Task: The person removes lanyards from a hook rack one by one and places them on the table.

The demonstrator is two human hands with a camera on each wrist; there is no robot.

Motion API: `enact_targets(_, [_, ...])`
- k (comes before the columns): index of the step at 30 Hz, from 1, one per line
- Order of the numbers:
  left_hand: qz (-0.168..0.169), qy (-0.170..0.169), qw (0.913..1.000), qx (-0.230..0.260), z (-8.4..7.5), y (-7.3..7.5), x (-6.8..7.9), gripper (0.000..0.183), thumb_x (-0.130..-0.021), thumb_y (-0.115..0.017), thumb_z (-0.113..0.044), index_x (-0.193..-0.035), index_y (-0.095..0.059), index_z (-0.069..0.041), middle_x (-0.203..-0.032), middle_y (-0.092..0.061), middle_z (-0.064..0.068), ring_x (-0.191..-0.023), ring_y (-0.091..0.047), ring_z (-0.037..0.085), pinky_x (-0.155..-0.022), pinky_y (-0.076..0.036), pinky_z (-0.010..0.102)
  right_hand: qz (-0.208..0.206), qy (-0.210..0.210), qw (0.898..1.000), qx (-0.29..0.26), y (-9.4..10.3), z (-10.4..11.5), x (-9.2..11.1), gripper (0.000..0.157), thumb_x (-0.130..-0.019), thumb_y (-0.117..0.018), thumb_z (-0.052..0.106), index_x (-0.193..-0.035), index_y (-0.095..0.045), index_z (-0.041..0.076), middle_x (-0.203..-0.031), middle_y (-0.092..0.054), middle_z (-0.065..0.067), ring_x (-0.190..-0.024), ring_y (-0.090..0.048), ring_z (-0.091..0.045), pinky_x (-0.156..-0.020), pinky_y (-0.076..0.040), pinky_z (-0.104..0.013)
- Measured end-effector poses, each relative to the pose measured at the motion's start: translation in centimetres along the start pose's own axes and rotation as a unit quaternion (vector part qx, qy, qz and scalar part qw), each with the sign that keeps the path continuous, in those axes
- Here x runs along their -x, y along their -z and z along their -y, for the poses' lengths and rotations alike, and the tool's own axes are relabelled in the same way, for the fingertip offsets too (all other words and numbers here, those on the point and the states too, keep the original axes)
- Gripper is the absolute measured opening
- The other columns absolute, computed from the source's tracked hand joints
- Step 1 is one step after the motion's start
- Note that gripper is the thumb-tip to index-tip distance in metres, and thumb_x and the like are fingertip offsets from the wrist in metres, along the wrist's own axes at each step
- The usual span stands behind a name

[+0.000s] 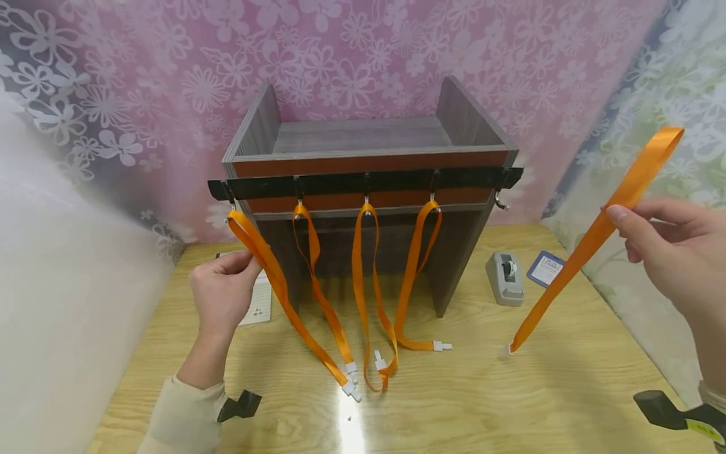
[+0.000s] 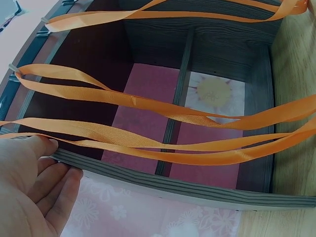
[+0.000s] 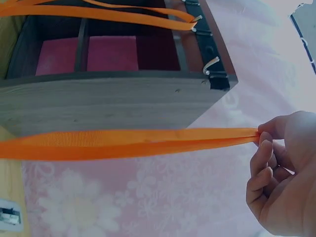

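Pinching the orange lanyard (image 1: 584,249) at frame right, the right hand (image 1: 675,249) should hold it untwisted; whether the left hand (image 1: 222,291) grips is unclear.

Bright glare on the tabletop (image 1: 350,435)

The shelf (image 1: 363,164) stands on the table (image 1: 454,391) before the wall (image 1: 351,63), a rail (image 1: 334,185) along its front. Four lanyards (image 1: 358,271) hang from the rail's hooks, starting at the left end, their clips (image 1: 351,392) on the tabletop before the shelf. My left hand (image 1: 222,293) is just beside the leftmost lanyard — the notepad (image 1: 261,302) beyond it. Right of the shelf sits the tape dispenser (image 1: 506,284), then the card holder (image 1: 547,268) — and nearer me, a fifth lanyard (image 1: 591,243) slants down from my right hand (image 1: 672,252).
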State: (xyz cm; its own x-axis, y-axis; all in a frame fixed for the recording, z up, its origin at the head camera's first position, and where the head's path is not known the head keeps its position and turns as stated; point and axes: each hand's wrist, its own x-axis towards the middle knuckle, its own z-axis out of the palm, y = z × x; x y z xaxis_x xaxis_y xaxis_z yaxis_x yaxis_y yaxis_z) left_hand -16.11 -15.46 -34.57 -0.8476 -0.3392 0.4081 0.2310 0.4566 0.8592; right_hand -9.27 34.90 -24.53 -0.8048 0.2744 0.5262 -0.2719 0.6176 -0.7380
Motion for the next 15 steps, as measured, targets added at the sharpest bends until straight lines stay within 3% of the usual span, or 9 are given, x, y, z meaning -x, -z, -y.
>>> enact_targets(8, [0.004,0.010,0.9999,-0.011,0.3,0.1,0.3,0.024,-0.085,-0.079,-0.029,-0.093,-0.082,-0.007,-0.084,-0.077,0.016,-0.062,-0.062,-0.013,-0.059,-0.051,0.011,0.012,-0.038,0.998,0.056,0.3,-1.6,0.9,0.018,-0.094,-0.070,0.018,-0.084,-0.068,0.032,-0.061,-0.053,0.024,-0.050,-0.045,0.001,-0.039,-0.019,-0.033])
enact_targets(15, [0.001,0.004,1.0000,-0.008,0.5,-0.1,0.2,0.024,-0.085,-0.080,-0.029,-0.093,-0.082,-0.006,-0.084,-0.077,0.017,-0.062,-0.062,-0.014,-0.060,-0.051,0.011,0.034,-0.070,0.989,0.123,0.4,-2.4,1.5,0.023,-0.096,-0.067,0.029,-0.082,-0.060,0.046,-0.057,-0.052,0.030,-0.050,-0.046,0.002,-0.039,-0.024,-0.033])
